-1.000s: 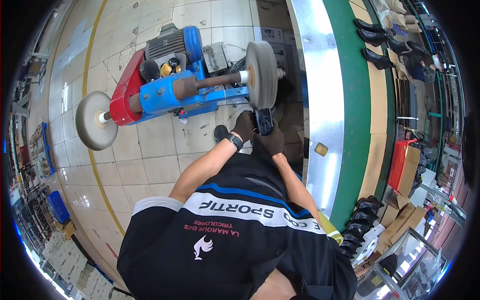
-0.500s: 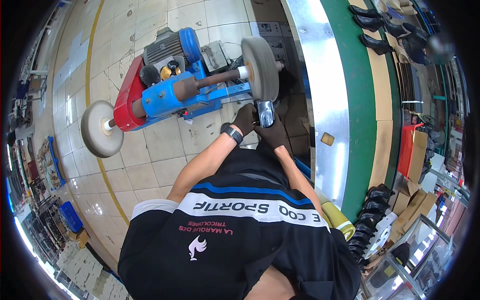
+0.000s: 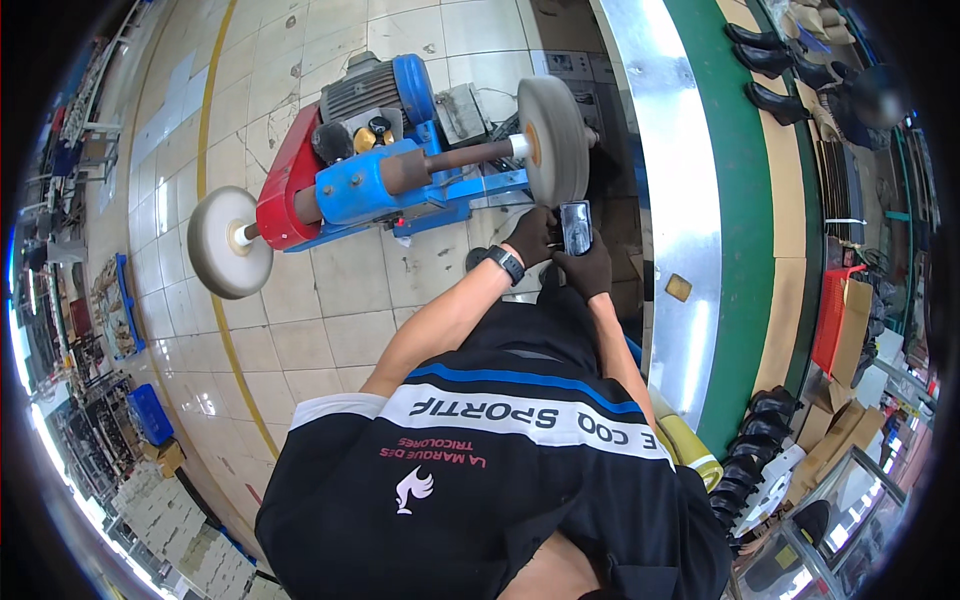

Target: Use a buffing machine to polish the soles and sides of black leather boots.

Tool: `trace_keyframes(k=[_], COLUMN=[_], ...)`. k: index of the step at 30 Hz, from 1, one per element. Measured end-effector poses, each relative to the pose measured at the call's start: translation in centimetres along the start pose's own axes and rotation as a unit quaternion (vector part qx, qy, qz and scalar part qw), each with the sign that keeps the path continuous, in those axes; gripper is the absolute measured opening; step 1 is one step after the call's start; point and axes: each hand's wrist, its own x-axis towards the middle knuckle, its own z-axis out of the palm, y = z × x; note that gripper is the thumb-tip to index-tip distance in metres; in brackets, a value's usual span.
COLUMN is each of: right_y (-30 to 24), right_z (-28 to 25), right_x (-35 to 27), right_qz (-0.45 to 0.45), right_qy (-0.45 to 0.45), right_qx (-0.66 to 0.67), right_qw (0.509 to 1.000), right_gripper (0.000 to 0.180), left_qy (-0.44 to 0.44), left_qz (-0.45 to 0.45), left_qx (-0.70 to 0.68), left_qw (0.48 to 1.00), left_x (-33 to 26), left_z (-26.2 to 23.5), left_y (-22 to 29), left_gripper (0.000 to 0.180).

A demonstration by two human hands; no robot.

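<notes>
Both my hands wear dark gloves and grip one glossy black, roughly rectangular piece (image 3: 577, 229); its exact kind does not show. My left hand (image 3: 532, 236) is closed at its left side, with a dark watch band on that wrist. Around its lower end my right hand (image 3: 586, 269) is wrapped, the fingers partly hidden. The shiny face points up. Just above the piece is the lower edge of a pale grey buffing wheel (image 3: 556, 140); from this angle I cannot tell whether they touch.
The blue and red buffing machine (image 3: 352, 185) carries a second wheel (image 3: 230, 243) at its left end. To my right runs a metal-edged bench (image 3: 686, 230) with a small tan block (image 3: 678, 288) on it. Black shoes (image 3: 765, 60) stand beyond, and a yellow roll (image 3: 690, 450) lies near my right elbow.
The whole view has shifted, so the scene sits farther right. Relative to the wheel, my hands and the black piece have moved slightly right, and its shiny face is turned a little differently.
</notes>
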Motion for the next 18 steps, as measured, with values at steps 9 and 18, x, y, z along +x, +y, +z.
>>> trace_keyframes(k=[9,18], right_y=[-2.7,13.3], right_z=[-1.3,-13.8], right_x=[0.6,-7.4], right_qz=[0.046,0.358], right_qy=[-0.089,0.315], right_qx=[-0.091,-0.043], right_qw=[0.991,0.878], right_gripper=[0.074,0.052], left_qy=[-0.089,-0.089], left_qz=[0.135,-0.233], left_qx=[0.243,0.13], left_qw=[0.957,0.96], left_x=[-0.7,-4.2], left_z=[-1.9,-6.1], left_y=[1.6,-5.6], left_gripper=[0.039,0.032])
